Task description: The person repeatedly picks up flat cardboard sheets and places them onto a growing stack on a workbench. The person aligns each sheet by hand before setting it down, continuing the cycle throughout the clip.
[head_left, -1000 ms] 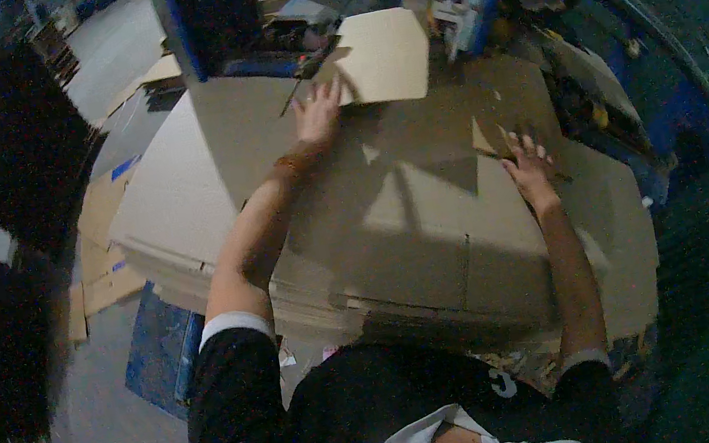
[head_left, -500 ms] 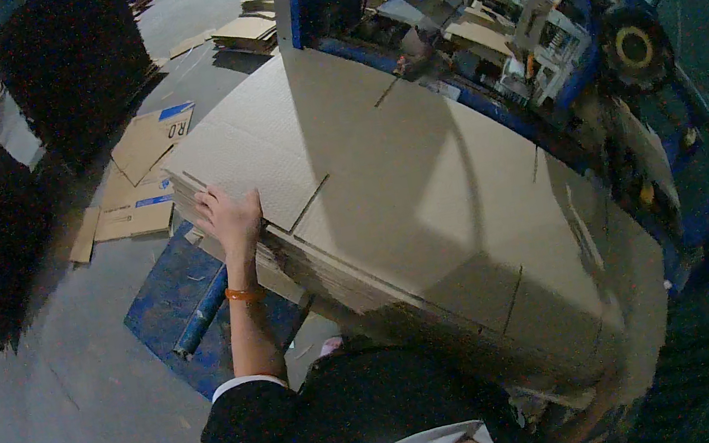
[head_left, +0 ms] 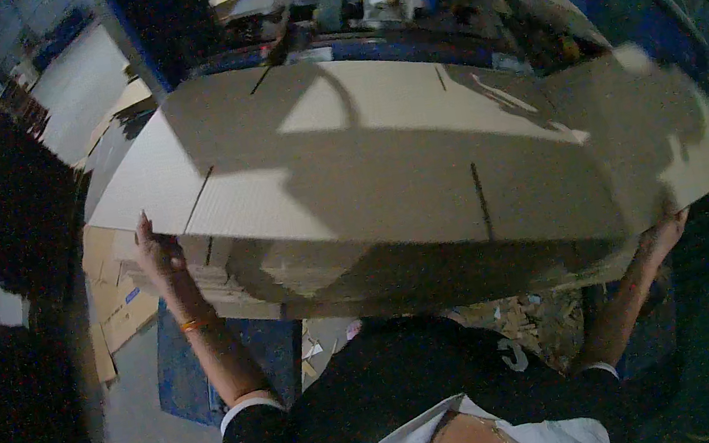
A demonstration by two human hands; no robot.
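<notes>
A wide brown cardboard sheet [head_left: 386,185] with dark slots cut into its edges spans the middle of the view. Its near edge is raised above a stack of cardboard sheets [head_left: 307,274], and a shadow falls between them. At the sheet's near left edge, my left hand [head_left: 159,252] grips it, the thumb showing over the top. My right hand [head_left: 668,233] is closed around the near right edge, its fingers partly hidden. On that right side the sheet bends upward.
Beyond the sheet stands a blue-framed machine [head_left: 332,9]. Tall dark stacks [head_left: 3,201] rise at the left. Flattened cardboard pieces [head_left: 126,315] lie on the floor beside a blue platform [head_left: 185,375]. Cardboard scraps [head_left: 540,327] litter the ground near my body.
My right hand has come into view at the sheet's right edge. The top sheet's near edge has risen off the stack. My view has turned to the right.
</notes>
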